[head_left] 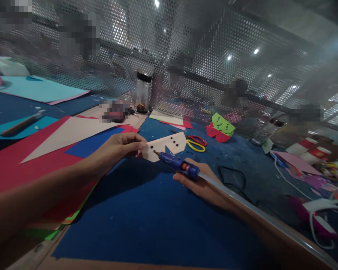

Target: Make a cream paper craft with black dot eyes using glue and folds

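Note:
Between thumb and fingers, my left hand (126,145) pinches the left end of a cream paper cutout (163,144), which has several small black squares and a notch in its lower edge. My right hand (197,178) is wrapped round a blue glue gun (174,162). The gun's nozzle points at the cutout near its left-hand squares; whether it touches the paper I cannot tell. A long clear glue stick (242,200) sticks out of the gun's back end towards the lower right. Just behind the cutout lie scissors (197,144) with red and yellow handles.
Red paper sheets (5,168) and a wooden-handled tool (22,123) lie left. A lidded jar (143,92) stands by the perforated metal screen (157,45). Green and red cutouts (221,128) stand behind right. A black cable (233,168) and a pink glue gun (312,215) lie right.

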`<action>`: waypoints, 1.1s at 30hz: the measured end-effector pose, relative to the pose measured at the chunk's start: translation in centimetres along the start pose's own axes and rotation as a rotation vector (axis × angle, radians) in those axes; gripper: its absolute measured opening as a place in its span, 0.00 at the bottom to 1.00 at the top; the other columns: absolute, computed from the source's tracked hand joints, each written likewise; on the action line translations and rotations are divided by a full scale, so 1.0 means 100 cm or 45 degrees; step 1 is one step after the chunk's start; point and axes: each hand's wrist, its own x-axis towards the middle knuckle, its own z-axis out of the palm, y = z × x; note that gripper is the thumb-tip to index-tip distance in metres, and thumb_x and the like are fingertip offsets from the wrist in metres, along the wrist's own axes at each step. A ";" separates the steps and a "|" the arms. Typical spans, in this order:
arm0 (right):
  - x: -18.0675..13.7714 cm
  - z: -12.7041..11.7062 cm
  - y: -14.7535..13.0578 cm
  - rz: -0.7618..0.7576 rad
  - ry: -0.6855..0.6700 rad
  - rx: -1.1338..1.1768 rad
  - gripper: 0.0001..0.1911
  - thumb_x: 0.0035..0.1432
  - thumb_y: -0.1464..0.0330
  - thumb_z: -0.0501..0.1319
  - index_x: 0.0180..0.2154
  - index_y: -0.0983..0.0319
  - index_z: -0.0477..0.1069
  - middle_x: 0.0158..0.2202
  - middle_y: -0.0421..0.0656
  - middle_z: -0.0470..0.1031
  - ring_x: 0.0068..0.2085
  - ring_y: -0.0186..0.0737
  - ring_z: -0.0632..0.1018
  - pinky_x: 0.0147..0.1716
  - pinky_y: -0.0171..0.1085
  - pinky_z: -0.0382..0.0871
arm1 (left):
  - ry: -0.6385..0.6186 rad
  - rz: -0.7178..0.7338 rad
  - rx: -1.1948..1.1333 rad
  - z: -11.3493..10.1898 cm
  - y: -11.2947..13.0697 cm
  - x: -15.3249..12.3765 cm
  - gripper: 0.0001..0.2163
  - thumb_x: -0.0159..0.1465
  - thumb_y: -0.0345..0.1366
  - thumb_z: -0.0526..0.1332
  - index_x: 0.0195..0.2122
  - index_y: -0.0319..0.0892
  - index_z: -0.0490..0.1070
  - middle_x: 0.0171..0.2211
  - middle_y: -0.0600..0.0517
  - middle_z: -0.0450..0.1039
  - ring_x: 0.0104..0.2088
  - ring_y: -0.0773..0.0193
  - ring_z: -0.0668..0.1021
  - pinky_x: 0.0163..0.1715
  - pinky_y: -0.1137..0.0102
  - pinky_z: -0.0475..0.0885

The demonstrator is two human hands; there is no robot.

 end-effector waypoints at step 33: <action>0.002 0.003 0.003 -0.006 0.079 -0.089 0.18 0.65 0.51 0.64 0.35 0.60 0.71 0.26 0.37 0.71 0.26 0.33 0.69 0.25 0.34 0.59 | -0.026 0.021 0.009 -0.001 -0.003 0.003 0.10 0.60 0.44 0.71 0.34 0.44 0.81 0.28 0.52 0.78 0.29 0.67 0.75 0.30 0.73 0.71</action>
